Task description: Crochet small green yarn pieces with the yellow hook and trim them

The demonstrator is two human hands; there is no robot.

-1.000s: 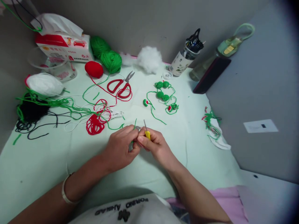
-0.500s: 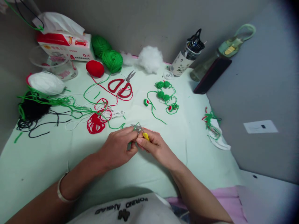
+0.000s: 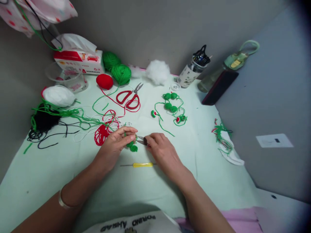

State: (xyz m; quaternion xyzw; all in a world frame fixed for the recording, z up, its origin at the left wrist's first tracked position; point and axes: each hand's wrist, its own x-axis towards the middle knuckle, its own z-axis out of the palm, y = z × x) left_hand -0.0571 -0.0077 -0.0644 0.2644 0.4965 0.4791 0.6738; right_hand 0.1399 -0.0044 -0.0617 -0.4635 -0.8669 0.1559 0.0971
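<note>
My left hand (image 3: 116, 144) is closed on a small green crocheted piece (image 3: 133, 148), its fingertips pinching the upper part. My right hand (image 3: 161, 149) grips a small pair of scissors (image 3: 141, 141). Their blades point left, spread a little, close to the green piece and the left fingertips. Fingers cover most of the scissors' dark handle. On the cloth below both hands lies a yellow-handled crochet hook (image 3: 143, 165), its right end partly behind my right hand. Farther back are several green crocheted balls (image 3: 168, 105) joined with loose yarn tails.
Red-handled scissors (image 3: 128, 98) lie beyond my hands. Tangled red yarn (image 3: 101, 134), black yarn (image 3: 47, 118) and a white yarn ball (image 3: 59, 95) are at left. Green yarn (image 3: 120, 74), stuffing (image 3: 157, 72), a pen jar (image 3: 189, 75) and a phone (image 3: 220, 87) stand along the back.
The crochet hook has left my right hand and lies on the cloth. My right hand has moved apart from the left with the small scissors. The green piece shows more now.
</note>
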